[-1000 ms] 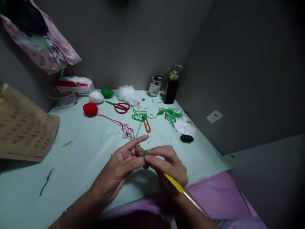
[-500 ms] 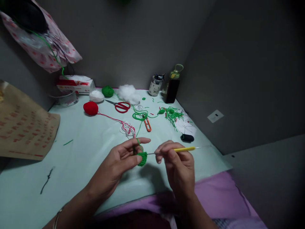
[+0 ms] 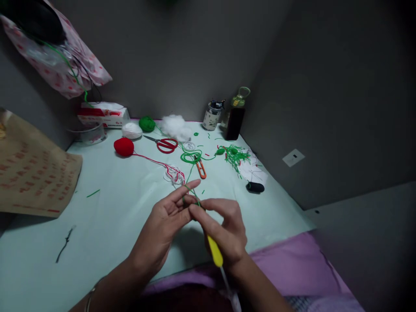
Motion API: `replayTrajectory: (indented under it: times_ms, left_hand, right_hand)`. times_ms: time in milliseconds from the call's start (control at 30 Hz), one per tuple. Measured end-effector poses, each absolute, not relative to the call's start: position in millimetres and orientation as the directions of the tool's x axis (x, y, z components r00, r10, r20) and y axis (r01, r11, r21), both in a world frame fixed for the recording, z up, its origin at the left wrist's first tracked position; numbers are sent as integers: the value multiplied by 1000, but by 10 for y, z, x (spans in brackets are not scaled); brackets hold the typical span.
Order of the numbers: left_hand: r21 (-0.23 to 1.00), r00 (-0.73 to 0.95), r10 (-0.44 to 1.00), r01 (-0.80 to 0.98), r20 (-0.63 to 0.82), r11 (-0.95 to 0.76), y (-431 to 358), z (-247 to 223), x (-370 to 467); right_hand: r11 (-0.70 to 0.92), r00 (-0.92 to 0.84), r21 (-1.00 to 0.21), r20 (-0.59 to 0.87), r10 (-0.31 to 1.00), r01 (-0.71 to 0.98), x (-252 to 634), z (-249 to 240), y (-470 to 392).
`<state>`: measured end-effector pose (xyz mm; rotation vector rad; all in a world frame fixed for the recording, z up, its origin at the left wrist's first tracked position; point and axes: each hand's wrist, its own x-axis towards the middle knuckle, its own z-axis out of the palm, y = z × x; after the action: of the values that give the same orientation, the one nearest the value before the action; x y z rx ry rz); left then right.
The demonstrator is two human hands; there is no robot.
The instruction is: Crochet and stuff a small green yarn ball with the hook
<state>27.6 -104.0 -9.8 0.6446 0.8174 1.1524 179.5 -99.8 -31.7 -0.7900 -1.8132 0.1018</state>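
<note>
Nearest you, the slim metal end of the yellow hook [image 3: 215,251] trailed back toward your lap! From there its long axis sloped forward and slightly left, up into your right hand [image 3: 225,227], which had a narrow, firm hold on it. Your left hand [image 3: 162,229] met that grip almost fingertip to fingertip, thumb drawn in, index finger reaching forward; what its pinch held, I couldn't tell, and the hook's front tip was hidden too.

Here was the relation that mattered: the green strand [image 3: 189,174] crossed your left index finger, ahead of the right-hand grip, then dropped toward the meeting fingertips, right where the hook pointed. Your left hand was nearer that crossing.

Beyond came the white-and-red tangle [image 3: 174,175], with the orange snips [image 3: 202,170] to its right, then the green coil [image 3: 187,157], the red-handled scissors [image 3: 168,146], the red ball [image 3: 124,147] and, farther still, the white stuffing [image 3: 175,127].
</note>
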Motion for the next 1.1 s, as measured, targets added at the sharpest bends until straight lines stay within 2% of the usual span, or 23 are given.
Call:
replayTrajectory:
  times_ms: [33, 67, 133, 200, 233, 300, 367, 467, 567, 700, 867, 1000, 1100]
  left_hand:
    - [752, 235, 939, -563, -253, 343, -1040, -89, 274]
    - [708, 292, 917, -584, -273, 397, -1035, -84, 263]
    - [656, 383, 878, -590, -286, 471, -1015, -84, 214]
    - [665, 397, 873, -574, -284, 478, -991, -90, 154]
    - [680, 394, 876, -563, -279, 470, -982, -91, 131]
    - [724, 378, 892, -540, -247, 429, -975, -86, 114]
    - [778, 351, 915, -511, -199, 365, -981, -73, 131]
    - [846, 277, 948, -457, -159, 276, -997, -67, 167]
    - [859, 246, 957, -444, -155, 253, -997, -94, 177]
    - [842, 357, 922, -442, -151, 309, -954, -155, 172]
    - [882, 505, 846, -303, -172, 360, -799, -151, 103]
    - [922, 513, 835, -189, -201, 338, -658, -121, 16]
    - [929, 502, 840, -171, -204, 328, -595, -115, -24]
  right_hand:
    - [797, -198, -359, 843, 501, 486, 1795, -321, -1003]
    - [813, -199, -348, 854, 480, 466, 1800, -318, -999]
    - [802, -118, -507, 818, 563, 317, 1822, -298, -968]
    - [672, -12, -737, 673, 740, 75, 1852, -270, -921]
    - [577, 14, -815, 577, 817, -58, 1863, -259, -898]
    - [396, -19, -880, 415, 910, -263, 1865, -252, -865]
    - [315, -77, -893, 356, 931, -322, 1839, -262, -854]
    - [404, -52, -898, 418, 907, -174, 1775, -271, -868]
    - [525, -55, -851, 525, 850, -7, 1735, -250, -876]
    - [625, -39, -771, 626, 779, 125, 1732, -216, -794]
    - [635, 0, -749, 646, 763, 188, 1727, -213, -615]
    - [608, 41, -762, 630, 775, 221, 1688, -223, -525]
    - [629, 48, -739, 656, 753, 241, 1650, -234, -470]
